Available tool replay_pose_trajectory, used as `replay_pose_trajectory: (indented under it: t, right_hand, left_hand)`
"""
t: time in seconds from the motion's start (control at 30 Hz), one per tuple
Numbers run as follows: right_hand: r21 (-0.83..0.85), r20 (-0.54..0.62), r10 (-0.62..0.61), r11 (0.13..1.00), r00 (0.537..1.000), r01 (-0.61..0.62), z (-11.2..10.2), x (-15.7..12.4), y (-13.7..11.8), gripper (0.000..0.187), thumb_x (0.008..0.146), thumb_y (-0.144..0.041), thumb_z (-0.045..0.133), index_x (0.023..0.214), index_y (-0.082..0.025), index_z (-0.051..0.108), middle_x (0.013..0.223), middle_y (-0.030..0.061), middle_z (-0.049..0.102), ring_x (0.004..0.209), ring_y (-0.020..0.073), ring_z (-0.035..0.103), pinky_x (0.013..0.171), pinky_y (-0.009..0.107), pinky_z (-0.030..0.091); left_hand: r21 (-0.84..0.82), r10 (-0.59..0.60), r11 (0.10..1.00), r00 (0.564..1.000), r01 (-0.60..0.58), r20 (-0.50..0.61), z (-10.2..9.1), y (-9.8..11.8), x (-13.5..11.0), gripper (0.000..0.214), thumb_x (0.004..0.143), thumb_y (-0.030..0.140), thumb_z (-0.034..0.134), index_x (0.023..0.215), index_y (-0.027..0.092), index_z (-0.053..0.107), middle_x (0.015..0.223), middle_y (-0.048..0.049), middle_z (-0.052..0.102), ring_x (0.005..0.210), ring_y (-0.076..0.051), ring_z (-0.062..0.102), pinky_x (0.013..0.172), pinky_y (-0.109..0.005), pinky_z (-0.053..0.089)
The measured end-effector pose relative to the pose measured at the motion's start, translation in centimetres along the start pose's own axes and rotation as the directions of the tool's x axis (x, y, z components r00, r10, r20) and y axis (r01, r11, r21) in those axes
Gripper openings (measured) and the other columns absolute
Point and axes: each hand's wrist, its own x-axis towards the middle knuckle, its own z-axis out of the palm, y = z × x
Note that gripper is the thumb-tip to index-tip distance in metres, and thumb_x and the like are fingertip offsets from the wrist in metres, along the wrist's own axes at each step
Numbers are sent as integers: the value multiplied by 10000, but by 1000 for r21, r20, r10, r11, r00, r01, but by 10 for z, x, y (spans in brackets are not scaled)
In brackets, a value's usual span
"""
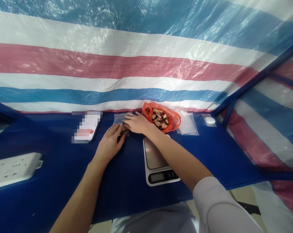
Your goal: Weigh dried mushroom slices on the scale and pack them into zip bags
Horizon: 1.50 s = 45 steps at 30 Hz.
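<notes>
Both hands meet over a small clear bag close to the far edge of the blue surface, a little left of the middle of that edge. The left hand comes up from the near edge, its forearm slanting away and to the right; the back of the hand faces up, the fingers lie side by side with their tips at the bag's left side, and the thumb stands off from them, leaving a gap. The right hand reaches in from the near right, palm down, with its fingers somewhat spread and pointing left across the bag; its forearm passes above the right part of a kitchen scale. Neither hand is balled up, but I cannot tell whether the fingertips pinch the plastic or only press on it. Some dark pieces show between the hands, partly hidden by the fingers. Just right of the right hand, near the far edge, an open orange-red bag holds brown and pale dried slices. Flat clear bags lie beside it toward the far right corner, and a phone lies left of the hands
</notes>
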Motion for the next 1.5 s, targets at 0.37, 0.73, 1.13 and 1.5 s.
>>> replay_pose_trajectory:
  t: [0.37,0.73,1.13,1.5]
  right_hand:
    - [57,-54,-8,998,999,11,-1,1,6,313,1056,-269,461,1229,-183,708,1440,109,634,1399,292,524,1143,498,400]
    - [91,-291,0,995,957,27,-48,-33,-10,305,1033,-253,484,1183,-206,745,1381,73,680,1351,224,575,1142,369,429]
    - [164,-407,249,966,879,-198,-64,-165,29,287,1001,-301,532,1152,-279,775,1352,14,701,1321,203,607,1118,350,486]
    - [144,-414,510,854,754,-499,-13,-266,90,295,978,-303,531,1138,-228,768,1364,87,686,1314,256,612,1127,409,492]
  left_hand:
    - [-26,-59,998,997,58,-43,16,-6,14,429,984,351,473,1350,178,618,1368,-176,646,1372,-366,537,1159,-568,434]
    - [105,-40,993,984,59,-174,-5,23,24,396,982,410,485,1216,177,703,1271,-167,713,1250,-359,632,1091,-539,468]
    - [123,-16,992,985,38,-174,4,70,23,409,969,389,452,1199,189,725,1276,-136,723,1289,-331,614,1163,-512,393]
    - [150,-29,988,999,35,-45,22,65,27,459,935,393,476,1298,204,684,1407,-148,642,1398,-349,512,1207,-561,316]
